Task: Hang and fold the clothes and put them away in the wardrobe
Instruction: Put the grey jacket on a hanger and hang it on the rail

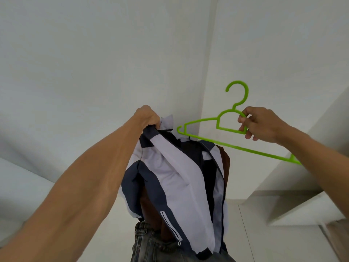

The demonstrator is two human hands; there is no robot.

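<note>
My left hand (147, 116) grips the collar end of a lilac and navy zip jacket (179, 182), which hangs down in front of me. My right hand (260, 123) holds a bright green plastic hanger (226, 129) by its neck, hook up. The hanger's left tip lies just behind the jacket's collar, touching or nearly so. A brown garment (224, 163) shows behind the jacket. Below, grey jeans (151, 242) lie under the jacket's hem.
White walls meet in a corner (205, 91) straight ahead. White wardrobe panels and a shelf edge (302, 205) stand at the right. A pale floor or surface (236, 224) stretches beneath the clothes.
</note>
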